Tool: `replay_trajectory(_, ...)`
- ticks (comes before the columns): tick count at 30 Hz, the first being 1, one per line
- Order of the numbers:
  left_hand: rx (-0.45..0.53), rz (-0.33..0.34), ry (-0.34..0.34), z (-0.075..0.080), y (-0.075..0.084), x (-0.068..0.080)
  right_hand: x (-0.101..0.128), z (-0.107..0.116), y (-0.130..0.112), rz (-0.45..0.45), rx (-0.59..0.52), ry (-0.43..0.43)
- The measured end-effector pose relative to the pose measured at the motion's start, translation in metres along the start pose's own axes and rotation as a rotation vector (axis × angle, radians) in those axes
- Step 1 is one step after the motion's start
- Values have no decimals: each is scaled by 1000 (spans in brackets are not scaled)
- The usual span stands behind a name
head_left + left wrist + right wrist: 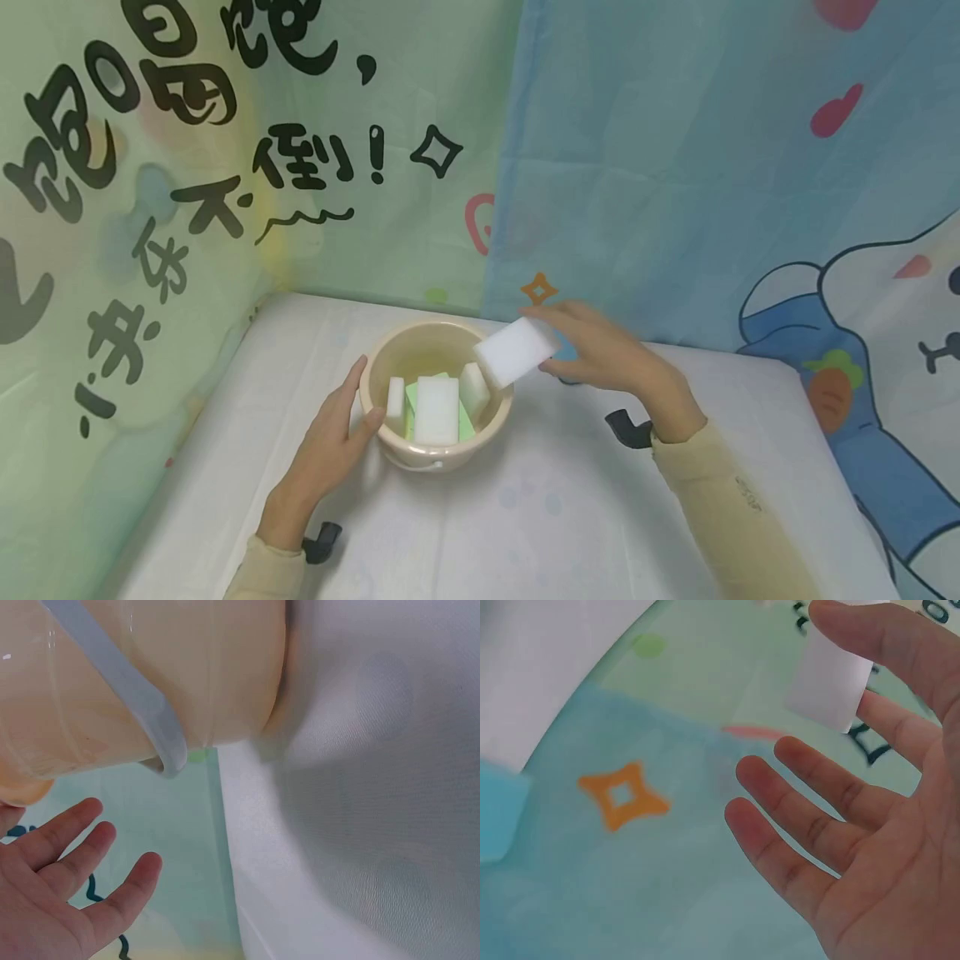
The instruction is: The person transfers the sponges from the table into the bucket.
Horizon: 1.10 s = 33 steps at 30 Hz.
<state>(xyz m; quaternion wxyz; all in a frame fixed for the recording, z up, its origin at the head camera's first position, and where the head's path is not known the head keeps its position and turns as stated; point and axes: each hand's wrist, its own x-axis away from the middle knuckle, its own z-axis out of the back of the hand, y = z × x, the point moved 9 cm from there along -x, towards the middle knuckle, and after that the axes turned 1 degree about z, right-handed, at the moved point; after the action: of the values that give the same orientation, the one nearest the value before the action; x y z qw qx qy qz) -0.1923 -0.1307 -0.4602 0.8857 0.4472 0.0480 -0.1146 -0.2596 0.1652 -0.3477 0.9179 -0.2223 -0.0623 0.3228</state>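
Looks mid-job — right grip (pixel 603 352) pinches a white block (pixel 517 352) between thumb and index finger, block tilted at the right side of the rim of the cream bucket (pixel 408 455). Left grip (pixel 326 442) holds nothing, fingers straight and spread at the bucket's left side, probably steadying it. Bucket stands upright on the desk (pixel 562 500). Inside: three white blocks (pixel 437 411) visible, plus green pieces (pixel 466 425) partly hidden behind them, full count unclear. Pinched block isn't inside, so this step is unfinished; can't tell if it's headed in or out. Blue shape (pixel 501 814) in right wrist view is cut off — can't say if it's another piece left to handle
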Motion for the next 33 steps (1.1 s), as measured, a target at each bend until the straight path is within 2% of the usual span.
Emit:
replay_trajectory(8,7,4,-6,1,-1,1,-28,-16,-41,139,-19,-29)
replay_trajectory(13,-3,-2,-7,0,-1,1,-37,-27,-58,229,54,-17)
replay_trajectory(19,-2,-12,2,2,1,1,-45,-48,-64,194,134,-98)
replay_trajectory(25,-4,-10,2,1,1,1,-52,-68,-71,201,146,-179)
replay_trajectory(33,-2,-17,1,1,1,0,-55,-78,-71,163,208,-235)
